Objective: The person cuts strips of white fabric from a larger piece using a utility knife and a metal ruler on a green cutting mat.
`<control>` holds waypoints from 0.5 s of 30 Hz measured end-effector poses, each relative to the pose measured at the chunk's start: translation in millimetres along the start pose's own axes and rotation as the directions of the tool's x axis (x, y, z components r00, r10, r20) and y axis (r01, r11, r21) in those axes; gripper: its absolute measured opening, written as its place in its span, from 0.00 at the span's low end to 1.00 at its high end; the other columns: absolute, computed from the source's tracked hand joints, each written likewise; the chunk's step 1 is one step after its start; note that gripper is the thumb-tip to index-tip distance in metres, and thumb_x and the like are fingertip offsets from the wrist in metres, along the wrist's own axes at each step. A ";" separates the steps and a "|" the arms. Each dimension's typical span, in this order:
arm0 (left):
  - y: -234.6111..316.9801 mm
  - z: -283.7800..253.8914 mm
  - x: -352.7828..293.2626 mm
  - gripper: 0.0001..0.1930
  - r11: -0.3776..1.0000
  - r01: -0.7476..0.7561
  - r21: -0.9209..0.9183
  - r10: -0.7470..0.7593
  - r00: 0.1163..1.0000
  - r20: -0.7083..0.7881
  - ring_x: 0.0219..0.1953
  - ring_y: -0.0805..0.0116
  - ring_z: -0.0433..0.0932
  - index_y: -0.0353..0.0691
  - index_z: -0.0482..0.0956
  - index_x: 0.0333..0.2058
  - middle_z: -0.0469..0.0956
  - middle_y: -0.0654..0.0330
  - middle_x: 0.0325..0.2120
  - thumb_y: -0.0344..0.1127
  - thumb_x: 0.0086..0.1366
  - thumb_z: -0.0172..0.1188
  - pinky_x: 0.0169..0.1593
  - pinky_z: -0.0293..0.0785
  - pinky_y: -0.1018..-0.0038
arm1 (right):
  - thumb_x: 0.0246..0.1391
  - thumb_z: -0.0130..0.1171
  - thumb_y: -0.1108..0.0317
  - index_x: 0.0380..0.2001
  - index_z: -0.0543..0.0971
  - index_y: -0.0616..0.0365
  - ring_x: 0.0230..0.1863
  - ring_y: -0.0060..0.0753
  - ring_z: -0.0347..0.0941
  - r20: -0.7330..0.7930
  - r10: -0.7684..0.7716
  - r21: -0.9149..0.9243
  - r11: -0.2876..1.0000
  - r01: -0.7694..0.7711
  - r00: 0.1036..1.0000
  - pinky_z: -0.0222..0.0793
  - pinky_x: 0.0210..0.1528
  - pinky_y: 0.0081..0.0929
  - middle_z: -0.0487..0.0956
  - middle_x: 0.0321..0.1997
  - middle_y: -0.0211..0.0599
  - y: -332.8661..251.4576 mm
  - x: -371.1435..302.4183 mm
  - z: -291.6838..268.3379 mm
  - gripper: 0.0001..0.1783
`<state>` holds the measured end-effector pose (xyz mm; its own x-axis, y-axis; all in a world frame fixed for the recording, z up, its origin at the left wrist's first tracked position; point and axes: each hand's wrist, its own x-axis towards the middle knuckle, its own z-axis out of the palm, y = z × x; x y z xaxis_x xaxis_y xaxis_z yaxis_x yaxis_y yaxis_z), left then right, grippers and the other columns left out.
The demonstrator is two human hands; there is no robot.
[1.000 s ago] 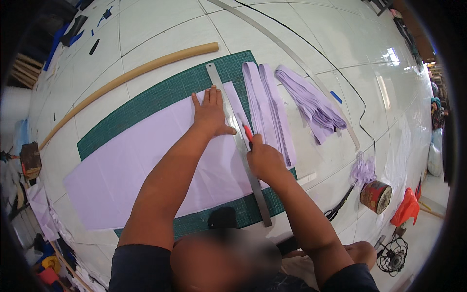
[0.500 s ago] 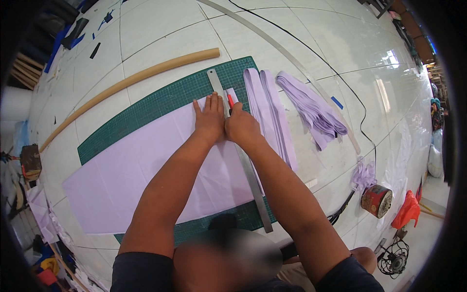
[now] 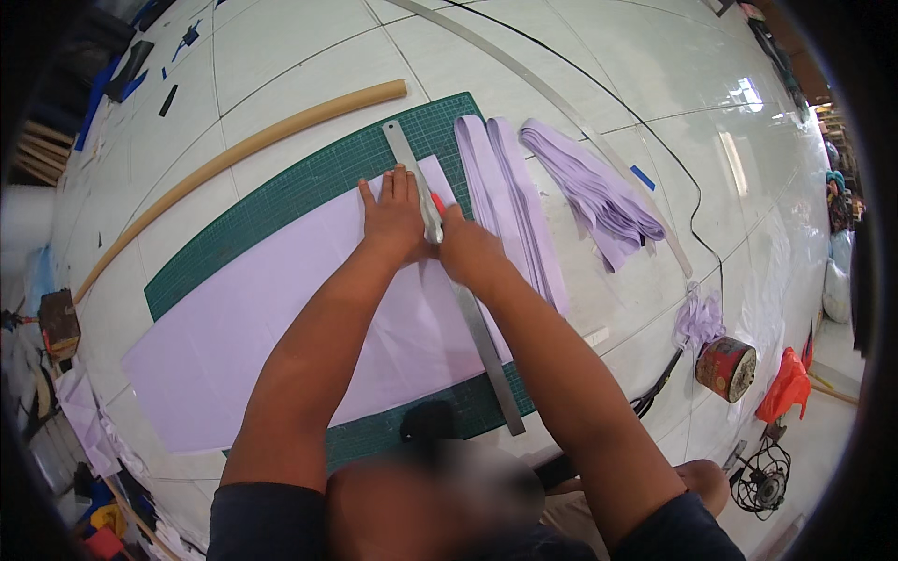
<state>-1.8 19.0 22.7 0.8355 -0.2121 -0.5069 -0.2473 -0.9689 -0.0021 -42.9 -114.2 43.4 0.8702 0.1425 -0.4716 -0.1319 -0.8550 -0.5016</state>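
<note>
A sheet of light purple fabric lies over a green gridded cutting mat. A long metal ruler crosses its right part, running from the far edge of the mat to the near edge. My left hand presses flat on the fabric, fingers stretched out against the ruler's left side. My right hand is closed round a utility knife with a red part showing, held close against the ruler; its blade is hidden. Right of the ruler lie folded purple fabric strips.
A bundle of purple strips rests farther right on the tiled floor. A long cardboard tube lies beyond the mat. At right are a long metal strip, a black cable, a red tin and an orange-red plastic bag.
My right hand with the utility knife has moved a little toward me along the ruler. My left hand stays pressed down. The whole view has shifted slightly.
</note>
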 end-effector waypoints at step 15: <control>6.2 -6.2 -2.6 0.75 0.998 0.025 0.058 -0.028 0.998 0.058 0.77 0.54 0.39 0.34 0.38 0.73 0.37 0.50 0.75 0.75 0.39 0.69 0.73 0.36 0.39 | 0.63 0.42 0.69 0.46 0.64 0.61 0.38 0.63 0.81 0.232 0.276 -0.108 0.960 -0.257 0.933 0.75 0.42 0.57 0.82 0.35 0.61 71.8 -183.6 33.0 0.11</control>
<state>-2.5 12.8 29.4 0.8120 -0.1769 -0.5562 -0.2545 -0.9649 -0.0646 -227.7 -185.3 70.0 0.6654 0.0124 -0.7464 -0.2990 -0.9117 -0.2817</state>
